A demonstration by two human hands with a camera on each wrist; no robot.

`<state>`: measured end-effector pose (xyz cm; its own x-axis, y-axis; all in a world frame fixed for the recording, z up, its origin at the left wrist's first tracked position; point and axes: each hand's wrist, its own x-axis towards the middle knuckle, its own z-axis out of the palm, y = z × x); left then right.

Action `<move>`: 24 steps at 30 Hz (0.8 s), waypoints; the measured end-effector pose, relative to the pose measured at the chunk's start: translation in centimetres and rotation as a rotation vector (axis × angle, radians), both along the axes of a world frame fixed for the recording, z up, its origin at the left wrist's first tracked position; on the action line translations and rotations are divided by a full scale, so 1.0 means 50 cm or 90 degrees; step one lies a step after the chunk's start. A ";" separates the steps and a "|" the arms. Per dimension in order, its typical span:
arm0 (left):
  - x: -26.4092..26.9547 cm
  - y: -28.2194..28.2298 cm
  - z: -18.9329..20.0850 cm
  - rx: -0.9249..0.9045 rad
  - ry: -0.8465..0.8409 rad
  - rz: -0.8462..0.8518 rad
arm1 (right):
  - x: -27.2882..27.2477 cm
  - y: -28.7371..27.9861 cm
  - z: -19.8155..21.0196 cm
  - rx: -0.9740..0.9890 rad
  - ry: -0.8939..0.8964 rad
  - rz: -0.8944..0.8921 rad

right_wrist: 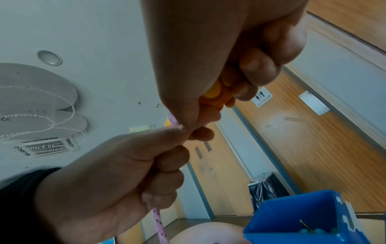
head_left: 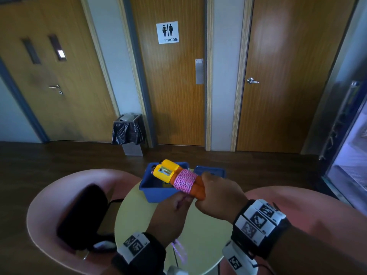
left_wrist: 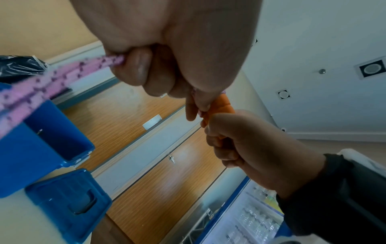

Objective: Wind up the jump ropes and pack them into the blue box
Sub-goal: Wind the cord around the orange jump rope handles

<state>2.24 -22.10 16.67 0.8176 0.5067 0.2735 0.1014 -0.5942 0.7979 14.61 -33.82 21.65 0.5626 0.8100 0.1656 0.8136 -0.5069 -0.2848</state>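
Observation:
A jump rope with orange-and-yellow handles is held over the blue box. Pink cord is coiled tightly round both handles. My right hand grips the orange ends of the handles. My left hand pinches the loose pink cord right beside the coil; the free end trails down below it. The blue box stands open on the round table with small items inside.
The blue lid lies behind the box to the right. Pink chairs flank the table; a black bag rests on the left one. A lined waste bin stands by the doors, a glass-door fridge at right.

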 end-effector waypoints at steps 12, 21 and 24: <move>-0.003 -0.005 -0.030 -0.191 0.125 -0.073 | 0.045 0.016 -0.045 -0.177 -0.044 -0.074; 0.019 0.095 0.038 0.345 0.260 -0.263 | 0.009 0.018 -0.082 -0.381 -0.129 0.134; 0.031 0.115 0.057 0.473 0.221 -0.361 | 0.011 0.012 -0.058 -0.366 -0.118 0.178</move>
